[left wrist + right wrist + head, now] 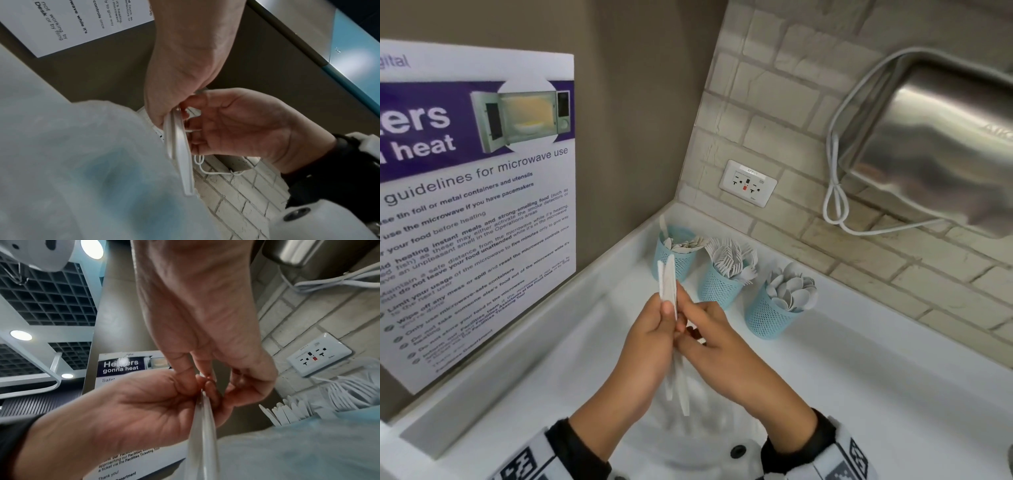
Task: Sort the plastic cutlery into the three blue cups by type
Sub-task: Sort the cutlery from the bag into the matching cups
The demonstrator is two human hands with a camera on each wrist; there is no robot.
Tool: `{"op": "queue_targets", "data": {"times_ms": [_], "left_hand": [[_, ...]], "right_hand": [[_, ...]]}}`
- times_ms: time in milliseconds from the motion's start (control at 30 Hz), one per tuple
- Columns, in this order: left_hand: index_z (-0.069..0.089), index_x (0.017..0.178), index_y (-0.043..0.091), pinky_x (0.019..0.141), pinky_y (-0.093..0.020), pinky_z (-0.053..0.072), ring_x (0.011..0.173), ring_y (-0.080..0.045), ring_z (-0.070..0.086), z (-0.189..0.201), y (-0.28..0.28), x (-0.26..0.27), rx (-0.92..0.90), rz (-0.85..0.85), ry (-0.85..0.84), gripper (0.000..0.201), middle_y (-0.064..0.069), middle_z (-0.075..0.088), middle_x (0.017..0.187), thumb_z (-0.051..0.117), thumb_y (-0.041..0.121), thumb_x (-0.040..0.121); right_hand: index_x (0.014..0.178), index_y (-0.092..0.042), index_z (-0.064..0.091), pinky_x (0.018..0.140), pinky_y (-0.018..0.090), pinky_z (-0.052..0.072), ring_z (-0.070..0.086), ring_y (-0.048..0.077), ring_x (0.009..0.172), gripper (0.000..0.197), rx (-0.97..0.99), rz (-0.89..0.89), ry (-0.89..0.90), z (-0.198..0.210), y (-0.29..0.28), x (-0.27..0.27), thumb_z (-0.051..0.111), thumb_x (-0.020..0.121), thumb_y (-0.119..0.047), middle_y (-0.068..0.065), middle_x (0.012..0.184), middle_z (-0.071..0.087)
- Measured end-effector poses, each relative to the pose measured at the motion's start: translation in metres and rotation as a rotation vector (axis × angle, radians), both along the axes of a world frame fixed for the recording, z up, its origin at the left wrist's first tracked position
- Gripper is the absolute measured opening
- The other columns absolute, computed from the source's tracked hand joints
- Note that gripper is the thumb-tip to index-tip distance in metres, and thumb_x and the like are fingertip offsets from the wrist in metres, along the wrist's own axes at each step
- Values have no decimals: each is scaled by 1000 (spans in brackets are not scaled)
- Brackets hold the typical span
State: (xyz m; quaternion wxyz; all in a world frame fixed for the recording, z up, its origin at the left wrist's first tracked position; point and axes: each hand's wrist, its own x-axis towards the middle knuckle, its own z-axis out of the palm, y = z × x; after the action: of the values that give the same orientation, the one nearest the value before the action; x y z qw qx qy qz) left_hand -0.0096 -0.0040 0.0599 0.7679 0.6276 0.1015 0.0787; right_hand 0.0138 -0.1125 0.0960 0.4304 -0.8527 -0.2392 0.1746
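Note:
Three blue mesh cups stand in a row on the white counter. The left cup holds knives, the middle cup forks, the right cup spoons. In front of the left cup my left hand grips a few white plastic knives upright, blades up. My right hand meets them from the right and pinches the same knives with curled fingers. In the right wrist view both hands close round the knives. The knives in the left cup show behind them.
A microwave-use poster leans against the left wall. On the tiled back wall are a power outlet and a steel dispenser with a looped white cord.

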Motion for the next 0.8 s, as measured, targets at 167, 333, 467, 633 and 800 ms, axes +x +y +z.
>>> {"op": "queue_targets", "data": {"times_ms": [167, 333, 467, 633, 800], "left_hand": [[60, 95, 20, 53, -20, 43, 56, -10, 50, 14, 6, -1, -79, -80, -13, 29, -6, 52, 70, 32, 24, 103], [56, 104, 11, 50, -25, 39, 48, -10, 41, 25, 0, -8, -32, -320, -18, 27, 7, 47, 55, 33, 25, 102], [57, 97, 8, 52, -25, 38, 49, -11, 41, 24, 2, -9, 107, -350, -40, 30, 7, 47, 60, 39, 33, 98], [55, 91, 8, 46, -20, 32, 47, -7, 35, 13, 13, -7, 163, -293, 56, 25, 2, 40, 63, 50, 32, 95], [61, 98, 21, 53, -26, 38, 49, -10, 39, 2, 36, -4, 160, -112, 133, 14, 2, 45, 63, 54, 32, 93]], "right_hand": [[126, -36, 57, 77, 14, 48, 59, 6, 77, 39, 277, -12, 89, 23, -4, -1, 48, 98, -10, 11, 102, 50], [108, -10, 66, 61, 21, 48, 57, 17, 54, 21, 401, -118, 216, 32, -8, 10, 56, 95, -23, 4, 70, 63], [93, -9, 69, 51, 15, 38, 47, 10, 52, 21, 419, -149, 161, 36, -15, 22, 57, 91, -26, -1, 61, 56], [89, -12, 71, 47, 14, 39, 43, 7, 49, 19, 537, -331, 54, 45, -27, 46, 56, 93, -23, -5, 53, 50], [92, -15, 71, 58, 14, 49, 57, 5, 56, 20, 667, -508, -152, 48, -32, 77, 55, 95, -27, -3, 62, 61]]}}
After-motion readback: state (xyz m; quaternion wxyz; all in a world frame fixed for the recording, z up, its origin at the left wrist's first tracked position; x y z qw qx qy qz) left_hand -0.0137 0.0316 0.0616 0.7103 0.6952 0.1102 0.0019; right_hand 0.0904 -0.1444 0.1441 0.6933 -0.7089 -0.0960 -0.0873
